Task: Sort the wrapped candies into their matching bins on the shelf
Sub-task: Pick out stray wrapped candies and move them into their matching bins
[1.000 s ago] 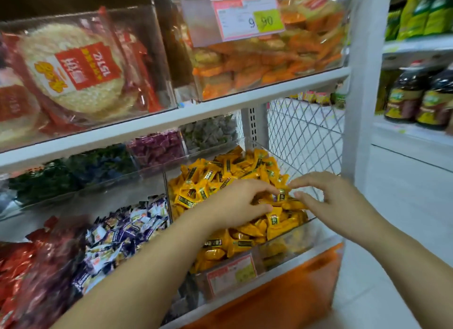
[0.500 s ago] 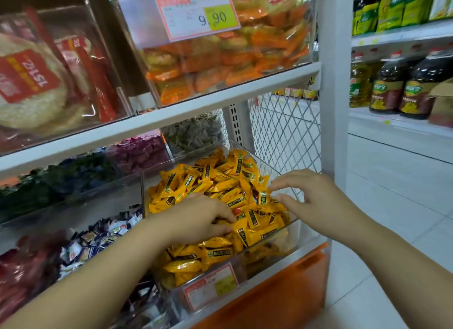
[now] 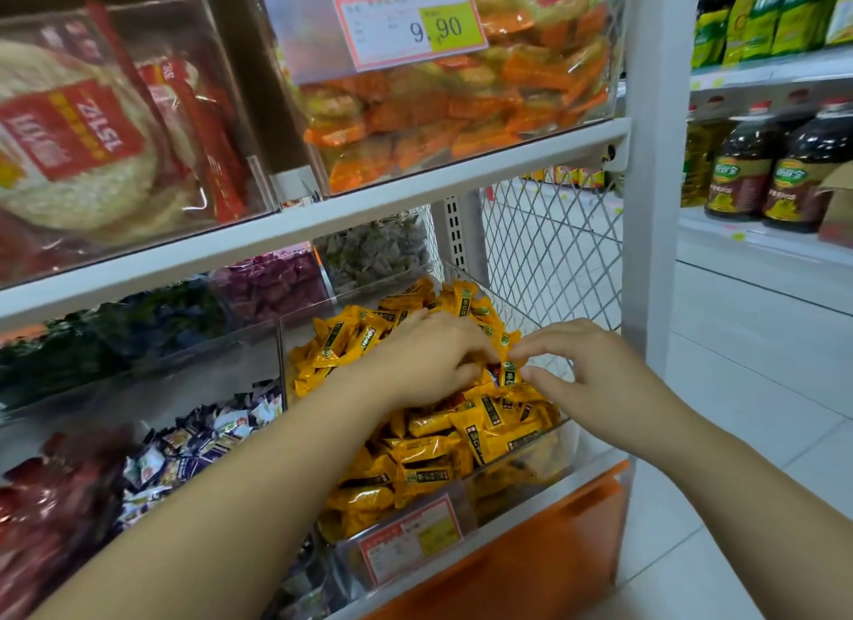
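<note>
Left hand [image 3: 429, 361] moved beside right hand [image 3: 595, 379] | 2 hands pinch 1 yellow candy [image 3: 509, 373] | above 1 heaped bin [image 3: 568, 436]

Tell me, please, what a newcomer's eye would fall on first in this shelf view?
The heap of bright yellow wrapped candies in the clear plastic bin at lower centre, with the left hand and right hand nearly meeting on top. Next, the red and yellow price tag reading 9.90 at top centre, in front of orange packets.
</note>
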Motion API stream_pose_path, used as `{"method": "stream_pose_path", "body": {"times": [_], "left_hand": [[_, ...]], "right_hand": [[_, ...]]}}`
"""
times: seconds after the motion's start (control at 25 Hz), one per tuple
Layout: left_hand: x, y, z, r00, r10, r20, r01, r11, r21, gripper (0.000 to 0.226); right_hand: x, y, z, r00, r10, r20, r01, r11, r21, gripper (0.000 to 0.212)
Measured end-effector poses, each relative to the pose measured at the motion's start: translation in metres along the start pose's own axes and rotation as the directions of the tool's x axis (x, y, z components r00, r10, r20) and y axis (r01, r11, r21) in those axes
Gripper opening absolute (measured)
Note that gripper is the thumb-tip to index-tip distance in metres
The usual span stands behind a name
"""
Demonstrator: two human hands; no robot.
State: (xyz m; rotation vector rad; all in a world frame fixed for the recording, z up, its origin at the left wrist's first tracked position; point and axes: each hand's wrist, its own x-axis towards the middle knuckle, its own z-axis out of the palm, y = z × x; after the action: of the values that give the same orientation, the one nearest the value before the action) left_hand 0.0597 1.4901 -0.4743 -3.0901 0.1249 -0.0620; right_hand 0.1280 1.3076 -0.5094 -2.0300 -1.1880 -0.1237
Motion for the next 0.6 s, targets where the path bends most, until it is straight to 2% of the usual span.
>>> {"method": "stream_pose_path", "body": {"times": [0.08,0.16,0.4,0.6], "left_hand": [[0.004,-0.004,0.006,0.989,-0.054,0.136,0.04,0.994,0.103,0.032],[0.003,-0.008,0.008,0.977,-0.082,0.196,0.05,0.985,0.163,0.034],[-0.007,-0.017,0.002,0.982,-0.063,0.179,0.034,0.986,0.161,0.023],[-0.034,-0.035,-0.01,0.993,-0.051,0.111,0.051,0.999,0.009,0.007]], "right_hand": [[0.0,0.001,0.0,1.0,-0.002,-0.003,0.002,1.0,-0.001,0.019],[0.001,0.002,0.0,1.0,0.002,0.0,-0.002,1.0,0.001,0.019],[0.0,0.003,-0.002,1.0,0.008,0.01,-0.009,1.0,0.012,0.018],[-0.001,0.002,-0.001,1.0,0.002,0.007,-0.002,1.0,0.017,0.018]]}}
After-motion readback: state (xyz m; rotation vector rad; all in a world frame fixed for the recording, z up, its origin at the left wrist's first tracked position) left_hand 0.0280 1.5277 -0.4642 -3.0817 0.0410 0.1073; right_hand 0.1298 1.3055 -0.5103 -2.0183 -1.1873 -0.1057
